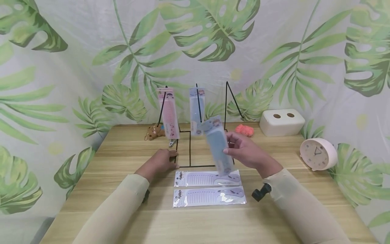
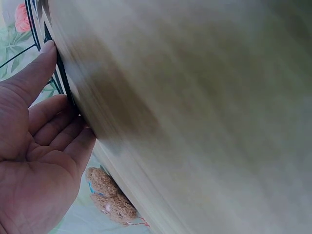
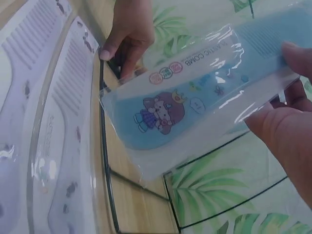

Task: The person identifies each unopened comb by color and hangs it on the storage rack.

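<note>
"PLASTIC COMB" pkg [image 3: 195,105], R grip [image 1: 246,152].

**One line of print readable, on the blue comb pack**

On the clear plastic sleeve of the blue comb with a cartoon girl printed on it [image 3: 195,92], pinched by the right hand [image 3: 287,122], the words "PLASTIC COMB" are made out in small capitals in the right wrist view, set along the pack above three small round badges. The lettering inside those badges is too small to be read.

A faint line of print is seen along the edge of the two lilac combs in clear packs lying flat on the wooden table [image 3: 44,122], but it cannot be deciphered. From the head view, no wording is legible on any pack.
</note>
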Motion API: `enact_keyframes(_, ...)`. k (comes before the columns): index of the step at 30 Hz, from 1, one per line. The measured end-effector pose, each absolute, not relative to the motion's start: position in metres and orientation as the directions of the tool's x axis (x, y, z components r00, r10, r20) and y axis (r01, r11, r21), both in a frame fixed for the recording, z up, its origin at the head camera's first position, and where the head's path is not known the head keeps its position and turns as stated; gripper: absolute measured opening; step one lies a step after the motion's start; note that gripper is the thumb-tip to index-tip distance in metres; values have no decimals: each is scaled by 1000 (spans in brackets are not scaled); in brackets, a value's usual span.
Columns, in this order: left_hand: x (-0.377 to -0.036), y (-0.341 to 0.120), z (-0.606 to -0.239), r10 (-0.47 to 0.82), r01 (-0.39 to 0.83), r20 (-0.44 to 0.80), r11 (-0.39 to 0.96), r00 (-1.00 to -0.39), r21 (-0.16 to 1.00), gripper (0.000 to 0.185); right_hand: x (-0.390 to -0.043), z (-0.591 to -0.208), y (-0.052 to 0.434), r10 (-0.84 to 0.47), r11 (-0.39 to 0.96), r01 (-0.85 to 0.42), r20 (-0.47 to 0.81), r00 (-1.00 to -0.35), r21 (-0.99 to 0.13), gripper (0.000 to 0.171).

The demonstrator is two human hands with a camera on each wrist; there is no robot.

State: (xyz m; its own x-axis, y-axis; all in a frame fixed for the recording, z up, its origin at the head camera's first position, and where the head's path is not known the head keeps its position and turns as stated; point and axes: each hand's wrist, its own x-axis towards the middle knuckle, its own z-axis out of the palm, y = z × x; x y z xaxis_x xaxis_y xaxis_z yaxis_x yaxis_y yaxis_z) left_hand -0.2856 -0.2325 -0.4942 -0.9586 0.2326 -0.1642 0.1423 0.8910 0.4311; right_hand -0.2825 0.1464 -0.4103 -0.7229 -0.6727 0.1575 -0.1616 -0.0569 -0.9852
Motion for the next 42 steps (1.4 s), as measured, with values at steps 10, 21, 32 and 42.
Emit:
enact_keyframes(10,-287,-231,-493,229,136,-176,894,-957,426,69,-289,-409,130,-630,-27,-162,143,-763,-986,31)
enact_keyframes(21,-289,-232,-493,234,142,-175,896,-956,421,67,-289,-410,129,-620,-13,-160,133,-773,-987,31)
enact_keyframes(32,-288,-233,-494,227,135,-173,895,-958,424,66,-289,-412,125,-637,-23,-140,122,-761,-990,32)
enact_keyframes(42,-287,-234,-497,232,140,-166,890,-958,434,69,-294,-417,110,-514,49,-101,61,-855,-994,29)
